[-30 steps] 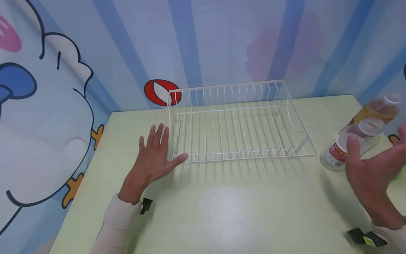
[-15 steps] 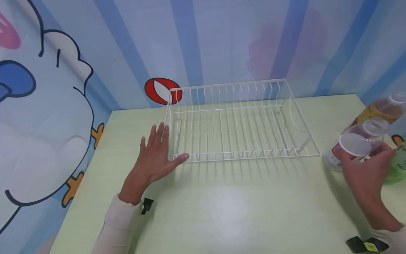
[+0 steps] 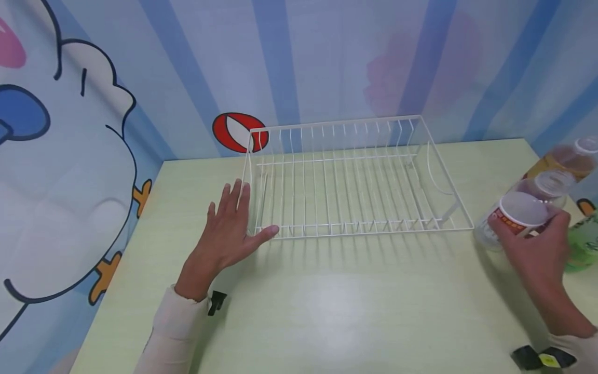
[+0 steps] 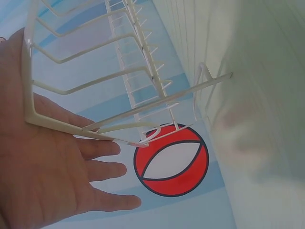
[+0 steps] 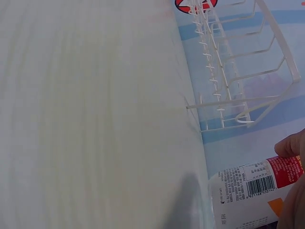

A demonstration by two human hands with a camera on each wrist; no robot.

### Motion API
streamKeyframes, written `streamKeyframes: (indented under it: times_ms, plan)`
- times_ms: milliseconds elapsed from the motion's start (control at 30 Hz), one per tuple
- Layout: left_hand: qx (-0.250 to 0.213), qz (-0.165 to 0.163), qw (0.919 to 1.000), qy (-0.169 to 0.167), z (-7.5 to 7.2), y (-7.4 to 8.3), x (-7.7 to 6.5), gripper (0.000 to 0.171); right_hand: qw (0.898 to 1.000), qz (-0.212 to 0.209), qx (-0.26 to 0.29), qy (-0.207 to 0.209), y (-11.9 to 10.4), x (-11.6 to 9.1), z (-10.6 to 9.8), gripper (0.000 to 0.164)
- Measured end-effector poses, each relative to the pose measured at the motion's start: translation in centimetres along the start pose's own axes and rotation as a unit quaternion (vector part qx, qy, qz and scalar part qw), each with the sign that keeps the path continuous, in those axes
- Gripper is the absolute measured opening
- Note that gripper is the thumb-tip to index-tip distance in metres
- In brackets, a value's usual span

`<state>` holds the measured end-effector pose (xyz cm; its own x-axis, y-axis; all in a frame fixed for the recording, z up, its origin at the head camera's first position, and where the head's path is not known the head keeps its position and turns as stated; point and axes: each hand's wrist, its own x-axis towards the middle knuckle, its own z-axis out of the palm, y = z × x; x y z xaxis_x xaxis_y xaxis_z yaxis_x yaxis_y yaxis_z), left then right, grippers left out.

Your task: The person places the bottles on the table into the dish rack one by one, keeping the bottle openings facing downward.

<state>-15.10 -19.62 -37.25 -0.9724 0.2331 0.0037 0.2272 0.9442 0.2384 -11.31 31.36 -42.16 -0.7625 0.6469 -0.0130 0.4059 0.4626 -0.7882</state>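
I am working in an indoor corner decorated like a playroom; a wall striped in two blues [image 3: 327, 62] is rising behind a smooth, pale yellow-green table [image 3: 336, 301]; a huge white, black-outlined cartoon figure [image 3: 70, 208] is filling the left side; a round red-and-white ball picture [image 3: 239, 132] is brightening the wall; whether it is a home, I am not managing to tell.

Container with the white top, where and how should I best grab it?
I'd wrap the upper sides of the container, from your near side: it's rounded and roughly upright, and a clear bottle stands close behind it. The right hand holds it there.
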Motion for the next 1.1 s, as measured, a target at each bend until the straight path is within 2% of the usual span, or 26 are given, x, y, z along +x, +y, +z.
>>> streamKeyframes:
  times_ms: [367,567,667,833,1100]
  plan:
    - [-0.008,0.006,0.9999,0.004,-0.3,0.1,0.0,0.106,0.997,-0.076,0.015,0.027,-3.1,-0.1,-0.9,0.076]
    - [-0.008,0.007,0.9999,0.006,-0.2,0.1,0.1,0.105,0.989,-0.14,0.036,0.038,-5.2,-0.4,-0.8,0.078]
    - [-0.009,0.006,0.9999,0.005,-0.1,0.1,0.2,0.105,0.985,-0.165,0.048,0.025,-5.8,-0.5,-0.6,0.081]
    - [-0.007,0.005,0.9999,0.005,0.0,0.1,0.2,0.106,0.986,-0.157,0.054,-0.004,-5.8,-0.7,-0.3,0.083]
    - [-0.008,0.002,1.0,0.005,0.1,0.1,0.1,0.106,0.992,-0.113,0.052,0.021,-5.2,-0.5,0.0,0.074]
